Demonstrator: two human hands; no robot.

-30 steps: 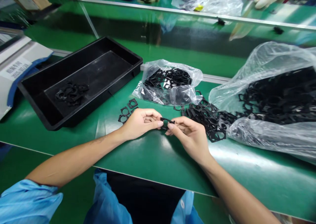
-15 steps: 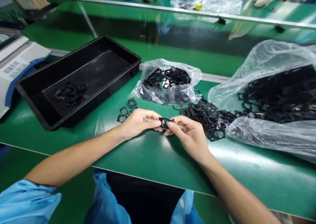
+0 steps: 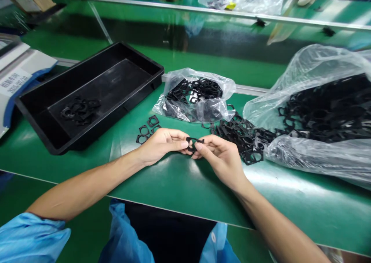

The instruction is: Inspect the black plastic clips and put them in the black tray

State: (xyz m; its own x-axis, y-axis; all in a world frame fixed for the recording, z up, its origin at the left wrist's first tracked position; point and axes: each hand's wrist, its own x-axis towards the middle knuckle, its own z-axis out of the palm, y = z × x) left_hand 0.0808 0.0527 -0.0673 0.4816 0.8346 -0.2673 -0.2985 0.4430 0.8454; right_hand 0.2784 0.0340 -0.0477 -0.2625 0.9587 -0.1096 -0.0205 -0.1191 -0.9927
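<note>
Both my hands meet over the green table near its front edge. My left hand [image 3: 162,144] and my right hand [image 3: 222,156] each pinch one side of a small black plastic frame part [image 3: 193,142] held just above the surface. A loose pile of the same black parts [image 3: 242,135] lies right of my right hand. A few single parts [image 3: 147,129] lie flat on the table just beyond my left hand.
A black tray [image 3: 58,139] at the left holds a small heap of parts [image 3: 78,110]. A small clear bag of parts [image 3: 197,94] sits behind my hands, a large one [image 3: 321,112] at the right. A white and blue machine [image 3: 14,77] stands far left.
Both hands keep pinching the same black part with hardly any movement. The view has shifted slightly.
</note>
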